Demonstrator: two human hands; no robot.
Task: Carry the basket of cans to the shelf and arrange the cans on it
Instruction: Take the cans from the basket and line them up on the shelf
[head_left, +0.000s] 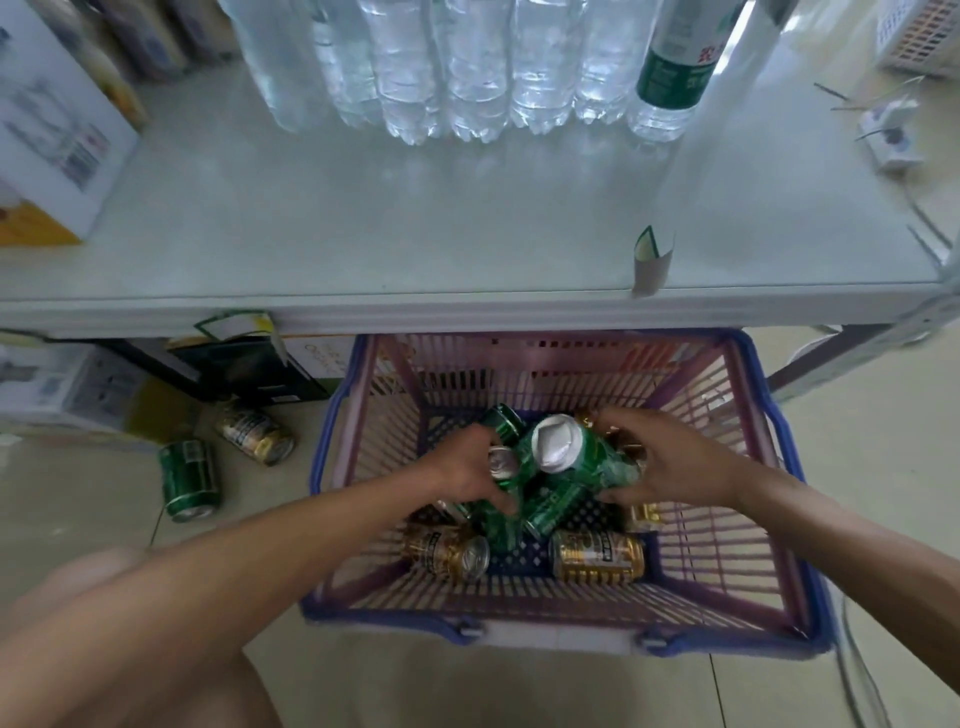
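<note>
A pink basket with a blue rim (779, 467) stands on the floor, partly under the white shelf (415, 228). Several green and gold cans lie inside it. My left hand (467, 467) is closed around a green can (501, 470) in the middle of the pile. My right hand (670, 462) grips another green can (576, 452), tilted with its silver top facing up. Two gold cans (597, 558) lie near the basket's front.
Large water bottles (467, 67) line the back of the shelf, with boxes (52, 130) at its left end. A green can (188, 480) and a gold can (254, 434) lie on the floor left of the basket. A folded label (649, 260) stands at the shelf's front edge.
</note>
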